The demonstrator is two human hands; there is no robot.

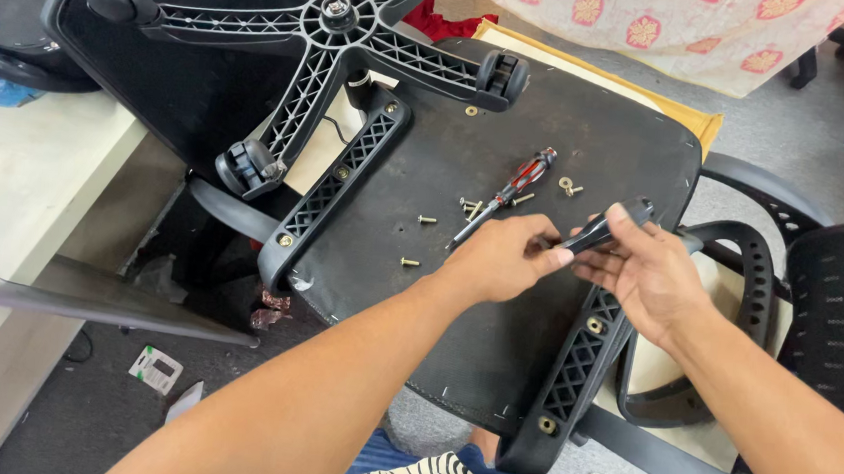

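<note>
An upturned black chair seat (pixel 540 136) lies in front of me with its underside up. My right hand (pixel 645 270) grips a black tool handle (pixel 603 229) over the seat's right armrest bracket (pixel 578 365). My left hand (pixel 501 258) pinches the near end of that same tool. A red and black screwdriver (pixel 511 192) rests on the seat just beyond my left hand. Several brass screws (pixel 469 209) and a washer (pixel 569 185) lie scattered around it. The left armrest bracket (pixel 341 186) is bolted along the seat's left edge.
A black five-star wheeled base (pixel 334 19) lies at the top left, over another black seat. A mesh chair back (pixel 843 310) stands at the right. A pale table (pixel 15 185) is at the left, a patterned cloth (pixel 660 20) at the top. Small litter lies on the floor (pixel 156 369).
</note>
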